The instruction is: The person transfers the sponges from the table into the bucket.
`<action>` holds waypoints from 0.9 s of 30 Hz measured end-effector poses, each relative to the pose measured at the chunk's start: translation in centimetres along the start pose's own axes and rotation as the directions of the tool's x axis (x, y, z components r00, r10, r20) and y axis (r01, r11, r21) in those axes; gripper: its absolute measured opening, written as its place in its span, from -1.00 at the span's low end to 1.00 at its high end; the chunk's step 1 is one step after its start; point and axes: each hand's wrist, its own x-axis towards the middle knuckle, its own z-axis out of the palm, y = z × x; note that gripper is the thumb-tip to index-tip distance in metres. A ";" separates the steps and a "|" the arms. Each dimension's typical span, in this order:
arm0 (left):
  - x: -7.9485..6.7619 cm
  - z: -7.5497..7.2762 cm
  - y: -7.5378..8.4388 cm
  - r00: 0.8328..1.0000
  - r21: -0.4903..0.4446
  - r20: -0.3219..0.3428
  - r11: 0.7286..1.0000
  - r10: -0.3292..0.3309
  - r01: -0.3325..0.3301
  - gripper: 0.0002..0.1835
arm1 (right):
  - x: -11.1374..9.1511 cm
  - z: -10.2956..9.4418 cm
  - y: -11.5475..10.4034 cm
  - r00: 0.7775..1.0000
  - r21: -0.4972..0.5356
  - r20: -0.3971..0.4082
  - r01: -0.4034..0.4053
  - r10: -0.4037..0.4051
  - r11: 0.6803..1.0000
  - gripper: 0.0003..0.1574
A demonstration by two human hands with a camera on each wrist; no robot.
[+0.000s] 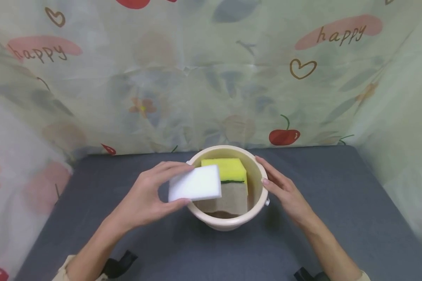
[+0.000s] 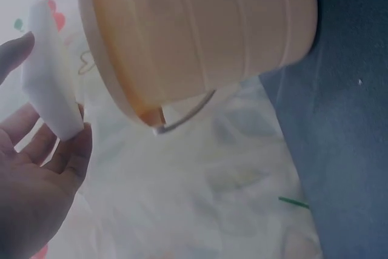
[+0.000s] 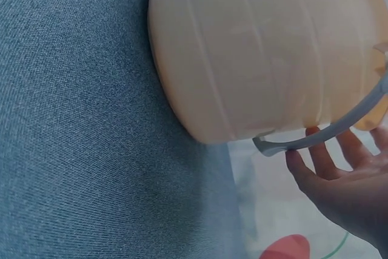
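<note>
A white block-shaped sponge [image 1: 196, 182] is pinched between the thumb and fingers of my left hand [image 1: 149, 195], over the left rim of a cream bucket [image 1: 224, 223]. In the left wrist view, the sponge [image 2: 51, 77] is apart from the bucket wall [image 2: 200, 28]. My right hand [image 1: 285, 191] touches the bucket's right side, thumb tip at the rim and fingers extended along the outside. Its fingers [image 3: 321, 159] are by the hanging handle [image 3: 339, 127] in the right wrist view. Inside the bucket lie a yellow sponge [image 1: 225, 168] and a greyish-brown piece [image 1: 233, 197], partly hidden by the white sponge.
The bucket stands upright on a dark grey cloth-covered table [image 1: 211, 257]. A printed curtain [image 1: 197, 97] hangs behind the table and along both sides. Black straps [image 1: 121, 265] show near the wrists.
</note>
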 end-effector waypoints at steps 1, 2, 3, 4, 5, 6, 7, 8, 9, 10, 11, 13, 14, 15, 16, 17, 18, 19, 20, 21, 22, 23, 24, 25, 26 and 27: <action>0.1 0.2 0.1 1.000 -0.006 0.005 1.000 0.005 -0.005 -0.31 | 0.0 0.0 0.0 1.000 0.000 0.001 -0.004 0.004 1.000 -0.33; 0.3 0.3 0.2 1.000 -0.007 0.011 1.000 0.006 -0.006 -0.30 | 0.0 0.0 -0.1 1.000 -0.002 0.003 -0.008 0.008 1.000 -0.33; 0.4 0.5 0.2 1.000 -0.008 0.017 1.000 0.004 -0.004 -0.30 | -0.1 0.0 -0.1 1.000 -0.003 0.003 -0.011 0.011 1.000 -0.33; 0.5 0.7 0.3 1.000 -0.009 0.021 1.000 0.003 -0.003 -0.29 | -0.1 0.1 -0.1 1.000 -0.005 0.003 -0.013 0.013 1.000 -0.33; 0.6 0.8 0.3 1.000 -0.009 0.024 1.000 0.004 -0.003 -0.29 | -0.1 0.1 -0.1 1.000 -0.008 0.003 -0.014 0.014 1.000 -0.33; 0.7 0.9 0.4 1.000 -0.008 0.028 1.000 0.003 -0.003 -0.28 | -0.1 0.0 -0.1 1.000 -0.008 0.000 -0.017 0.017 1.000 -0.33; 0.8 1.1 0.4 1.000 -0.007 0.030 1.000 0.003 -0.003 -0.28 | -0.1 0.0 -0.1 1.000 -0.007 -0.001 -0.018 0.018 1.000 -0.33; 0.9 1.2 0.4 0.999 -0.007 0.033 1.000 0.003 -0.003 -0.27 | -0.1 0.0 0.0 1.000 -0.009 -0.003 -0.018 0.018 1.000 -0.33; 1.1 1.3 0.5 0.999 -0.007 0.035 1.000 0.005 -0.004 -0.27 | -0.1 0.0 0.0 1.000 -0.004 -0.001 -0.018 0.018 1.000 -0.33; 1.2 1.4 0.5 0.999 -0.006 0.038 1.000 0.007 -0.007 -0.27 | -0.1 -0.1 0.0 1.000 -0.001 0.000 -0.017 0.017 1.000 -0.33; 1.3 1.5 0.6 0.999 -0.010 0.040 1.000 0.012 -0.012 -0.27 | -0.1 -0.1 0.0 1.000 0.003 0.000 -0.016 0.016 1.000 -0.33; 1.6 1.8 0.7 0.999 -0.013 0.046 1.000 0.019 -0.018 -0.27 | -0.1 -0.1 0.0 1.000 0.014 0.003 -0.013 0.013 1.000 -0.32; 1.7 1.9 0.8 0.999 -0.014 0.049 1.000 0.022 -0.022 -0.27 | -0.1 -0.1 0.0 1.000 0.019 0.006 -0.014 0.014 1.000 -0.32; 1.8 2.0 0.8 0.998 -0.016 0.053 1.000 0.025 -0.024 -0.27 | -0.1 -0.1 -0.1 1.000 0.024 0.009 -0.015 0.015 1.000 -0.32; 1.9 2.1 0.9 0.998 -0.018 0.056 0.999 0.028 -0.027 -0.27 | -0.1 -0.1 -0.1 1.000 0.025 0.009 -0.015 0.015 1.000 -0.32; 2.0 2.2 0.9 0.998 -0.023 0.059 0.999 0.031 -0.030 -0.27 | -0.1 -0.1 -0.1 1.000 0.025 0.010 -0.016 0.016 1.000 -0.32; 2.1 2.3 0.9 0.998 -0.023 0.062 0.999 0.030 -0.029 -0.28 | 0.0 -0.1 -0.1 1.000 0.026 0.011 -0.017 0.017 1.000 -0.32; 2.1 2.4 0.9 0.997 -0.026 0.067 0.999 0.031 -0.029 -0.28 | 0.0 -0.1 -0.1 1.000 0.027 0.012 -0.016 0.016 0.999 -0.32; 2.2 2.5 1.0 0.997 -0.026 0.071 0.999 0.031 -0.029 -0.28 | 0.0 -0.1 -0.1 1.000 0.026 0.013 -0.017 0.016 1.000 -0.32; 2.3 2.7 1.0 0.997 -0.025 0.077 0.999 0.030 -0.028 -0.28 | 0.0 -0.1 -0.1 1.000 0.026 0.014 -0.015 0.015 1.000 -0.32; 2.3 2.8 1.0 0.996 -0.022 0.083 0.999 0.028 -0.026 -0.28 | 0.0 -0.1 -0.1 1.000 0.026 0.013 -0.013 0.013 1.000 -0.32; 2.4 3.0 1.0 0.996 -0.021 0.088 0.999 0.028 -0.026 -0.28 | 0.0 0.0 -0.1 1.000 0.027 0.013 -0.012 0.011 1.000 -0.32; 2.4 3.2 0.9 0.995 -0.015 0.095 1.000 0.026 -0.024 -0.28 | 0.0 0.0 -0.1 1.000 0.029 0.013 -0.009 0.009 1.000 -0.32; 2.4 3.3 0.9 0.995 -0.010 0.099 1.000 0.027 -0.027 -0.28 | 0.0 0.0 -0.1 1.000 0.032 0.014 -0.007 0.007 0.999 -0.32; 2.4 3.4 0.9 0.994 -0.005 0.103 1.000 0.028 -0.028 -0.28 | -0.1 0.0 0.0 1.000 0.032 0.014 -0.007 0.006 0.999 -0.32; 2.4 3.6 0.8 0.994 -0.001 0.105 1.000 0.028 -0.028 -0.27 | -0.1 0.0 0.0 1.000 0.036 0.015 -0.004 0.004 0.999 -0.32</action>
